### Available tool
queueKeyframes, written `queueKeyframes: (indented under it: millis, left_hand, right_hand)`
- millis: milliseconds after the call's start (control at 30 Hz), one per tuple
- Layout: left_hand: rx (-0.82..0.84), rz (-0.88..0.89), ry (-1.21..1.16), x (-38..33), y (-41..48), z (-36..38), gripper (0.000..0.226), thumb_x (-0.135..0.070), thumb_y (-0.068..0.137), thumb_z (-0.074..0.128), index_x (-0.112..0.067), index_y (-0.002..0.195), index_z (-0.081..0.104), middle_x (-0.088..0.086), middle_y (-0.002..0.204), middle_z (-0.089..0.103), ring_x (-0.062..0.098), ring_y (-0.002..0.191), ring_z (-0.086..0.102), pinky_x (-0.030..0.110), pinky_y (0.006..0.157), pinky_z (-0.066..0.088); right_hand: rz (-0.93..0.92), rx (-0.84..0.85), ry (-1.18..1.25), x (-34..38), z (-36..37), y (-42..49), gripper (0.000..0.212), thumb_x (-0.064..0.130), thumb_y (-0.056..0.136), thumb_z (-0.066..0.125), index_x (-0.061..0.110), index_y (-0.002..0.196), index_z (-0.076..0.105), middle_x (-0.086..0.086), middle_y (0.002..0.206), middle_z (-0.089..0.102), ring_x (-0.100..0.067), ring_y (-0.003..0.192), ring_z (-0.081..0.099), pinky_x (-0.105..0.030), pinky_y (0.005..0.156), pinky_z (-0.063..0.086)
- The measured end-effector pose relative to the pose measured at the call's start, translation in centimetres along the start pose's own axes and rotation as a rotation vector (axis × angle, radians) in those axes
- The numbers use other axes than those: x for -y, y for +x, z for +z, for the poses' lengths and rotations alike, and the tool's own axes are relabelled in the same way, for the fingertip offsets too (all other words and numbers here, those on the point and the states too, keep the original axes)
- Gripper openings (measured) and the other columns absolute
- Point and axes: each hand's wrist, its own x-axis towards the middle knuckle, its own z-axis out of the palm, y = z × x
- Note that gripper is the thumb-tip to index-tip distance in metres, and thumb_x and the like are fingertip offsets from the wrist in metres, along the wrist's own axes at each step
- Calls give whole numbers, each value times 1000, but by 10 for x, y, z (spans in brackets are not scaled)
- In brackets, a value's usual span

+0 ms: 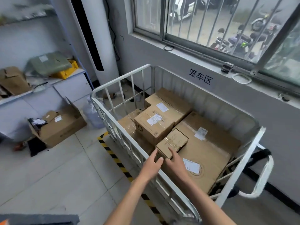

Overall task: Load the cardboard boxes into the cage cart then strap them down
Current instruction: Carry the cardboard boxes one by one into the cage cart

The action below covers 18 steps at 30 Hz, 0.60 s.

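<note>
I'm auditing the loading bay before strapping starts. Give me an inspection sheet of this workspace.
Surface: tiled floor, hazard tape across it.
Job's things: cage cart holds several cardboard boxes; small box lies on the large flat box; no strap over them.
Clutter: open carton and water bottle on the floor.
Grippers: left hand and right hand, fingers straight, at the small box.
Cables: black cable down the wall.
Surroundings: barred window, shelf with parcels.

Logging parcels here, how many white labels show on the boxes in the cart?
4: rear label, middle label on the cube box, right label, front label near the right hand. Others may be hidden.
</note>
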Motion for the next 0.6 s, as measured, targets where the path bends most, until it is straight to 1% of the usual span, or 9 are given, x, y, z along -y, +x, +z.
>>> queueKeyframes:
  millis: [67, 133, 200, 267, 333, 367, 433, 533, 600]
  left_hand:
    - [10, 21, 15, -4, 0, 6, 64, -40, 100, 46, -26, 158, 24, -6, 161, 30, 15, 147, 29, 35, 117, 26]
    - [50, 45, 15, -11, 2, 18, 63, -39, 100, 48, -26, 158, 24, -7, 161, 32, 15, 147, 29, 36, 118, 27]
    - [97, 78, 35, -23, 4, 37, 64, -38, 100, 49, -27, 158, 24, -7, 161, 32, 15, 147, 29, 36, 118, 26]
    - [141, 116, 62, -39, 10, 61, 63, -39, 100, 49, -28, 157, 26, -8, 161, 32, 15, 147, 30, 32, 116, 25]
    - [191, 163, 89, -57, 16, 90, 61, -37, 100, 50, -26, 156, 27, -6, 161, 32, 15, 146, 32, 29, 113, 26]
    - [215, 179, 111, -67, 19, 105, 61, -36, 100, 50, -24, 156, 28, -4, 160, 33, 16, 146, 33, 29, 112, 27]
    - [254, 199, 148, -85, 24, 138, 63, -38, 100, 51, -24, 157, 28, -3, 160, 33, 17, 146, 33, 31, 114, 27]
    - [317, 230, 163, -108, 30, 190, 65, -37, 99, 51, -23, 157, 26, -4, 162, 30, 12, 147, 29, 22, 109, 23]
    - [349, 226, 157, -119, 35, 224, 66, -38, 98, 51, -24, 157, 25, -5, 162, 30, 10, 144, 34, 21, 106, 23]
  right_hand:
    - [15, -24, 9, -2, -11, -6, 64, 13, 91, 53, 15, 153, 35, -4, 157, 39, -21, 139, 42, -32, 113, 32]
    - [14, -74, 21, -9, -31, -13, 62, 12, 91, 53, 15, 151, 37, -3, 155, 42, -19, 140, 41, -27, 110, 31]
    - [17, -139, 40, -19, -56, -19, 61, 7, 90, 53, 14, 149, 39, -4, 152, 45, -19, 138, 42, -24, 106, 32]
    - [52, -193, 61, -33, -84, -26, 63, 4, 90, 51, 12, 151, 36, -7, 155, 41, -21, 141, 38, -29, 112, 29]
    - [106, -243, 80, -50, -113, -33, 63, 7, 93, 49, 14, 153, 32, -4, 159, 35, -20, 145, 33, -36, 117, 28]
    - [125, -268, 91, -60, -126, -36, 64, 7, 93, 49, 15, 154, 31, -3, 160, 33, -20, 145, 32, -37, 118, 28]
    - [146, -322, 111, -82, -152, -41, 64, 7, 93, 49, 15, 154, 31, -3, 160, 32, -20, 146, 31, -35, 116, 27]
    - [180, -355, 123, -119, -188, -47, 65, 9, 93, 50, 17, 155, 31, -1, 160, 32, -19, 146, 31, -34, 116, 27]
    - [206, -342, 119, -150, -208, -45, 65, 12, 94, 51, 20, 155, 30, 1, 161, 31, -18, 147, 29, -36, 117, 28]
